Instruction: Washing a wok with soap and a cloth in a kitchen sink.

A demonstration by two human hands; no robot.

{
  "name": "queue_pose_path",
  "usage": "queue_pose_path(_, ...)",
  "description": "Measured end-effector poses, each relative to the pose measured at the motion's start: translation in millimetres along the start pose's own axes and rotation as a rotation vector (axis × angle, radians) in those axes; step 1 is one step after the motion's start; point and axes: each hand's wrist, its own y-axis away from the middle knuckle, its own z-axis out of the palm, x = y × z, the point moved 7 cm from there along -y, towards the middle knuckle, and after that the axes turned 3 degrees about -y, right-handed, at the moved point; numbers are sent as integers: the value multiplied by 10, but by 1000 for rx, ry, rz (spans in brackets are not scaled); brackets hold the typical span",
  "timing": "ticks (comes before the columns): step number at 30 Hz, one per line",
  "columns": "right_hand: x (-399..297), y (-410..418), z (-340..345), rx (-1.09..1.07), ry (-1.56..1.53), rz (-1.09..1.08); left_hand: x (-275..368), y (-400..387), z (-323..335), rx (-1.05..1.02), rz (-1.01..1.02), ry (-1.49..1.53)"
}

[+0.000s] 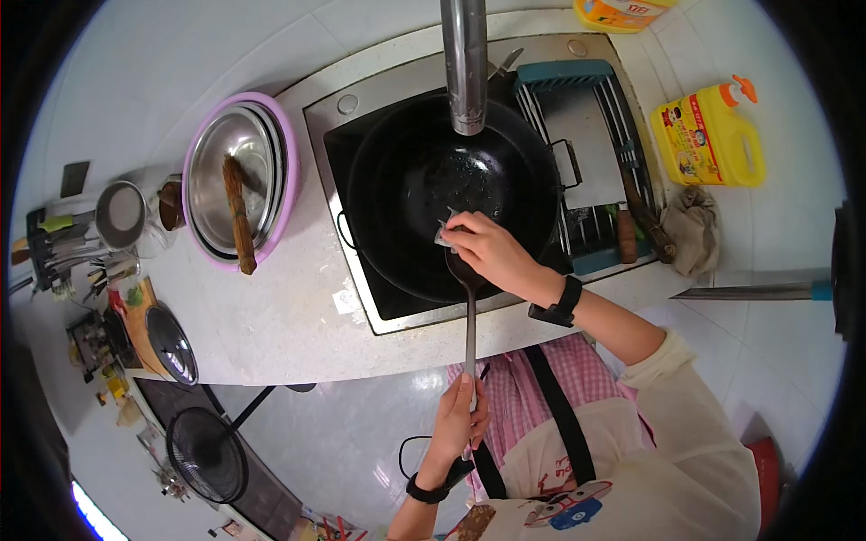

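Observation:
My left hand (453, 419) is closed around the long metal handle of a ladle (467, 274). The ladle's bowl is low inside a large black wok (406, 169) on the cooktop. My right hand (490, 253) reaches over the wok and grips a small greyish, crumpled cloth or scouring pad (447, 233) at the edge of the ladle's bowl. Wet, shiny spots show on the wok's bottom. Above the wok's far side hangs a metal spout or pipe (465, 67). Each wrist wears a black band.
Left of the wok, a pink basin (292, 169) holds steel bowls and a bamboo brush (237, 209). At right are a teal rack (565, 71), a yellow detergent bottle (707, 138), a wooden-handled tool (626, 237) and a rag (691, 230). A mesh strainer (206, 454) stands lower left.

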Motion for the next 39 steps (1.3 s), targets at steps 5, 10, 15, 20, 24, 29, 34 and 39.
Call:
queue_pose_path(5, 72, 55, -68, -22, -229, 140, -53, -129, -334, 248, 200, -318)
queue_pose_path(10, 274, 151, -690, 388, -306, 108, 100, 20, -404, 498, 430, -692)
queue_pose_path(15, 407, 223, -624, 307, -382, 245, 63, 62, -285, 527, 565, -831)
queue_pose_path(20, 329, 262, -456, 71, -70, 321, 36, 35, -282, 520, 650, -904)
queue_pose_path(24, 377, 326, -250, 85, -258, 355, 39, -14, -316, 510, 745, -1062)
queue_pose_path(29, -26, 326, -71, -13, 22, 33, 108, -16, -411, 565, 800, -1197)
queue_pose_path(34, -20, 252, -92, -52, -41, -36, 139, 42, -421, 558, 748, -1213)
queue_pose_path(39, 288, 181, -156, 49, -158, 119, 197, 46, -352, 529, 776, -1265)
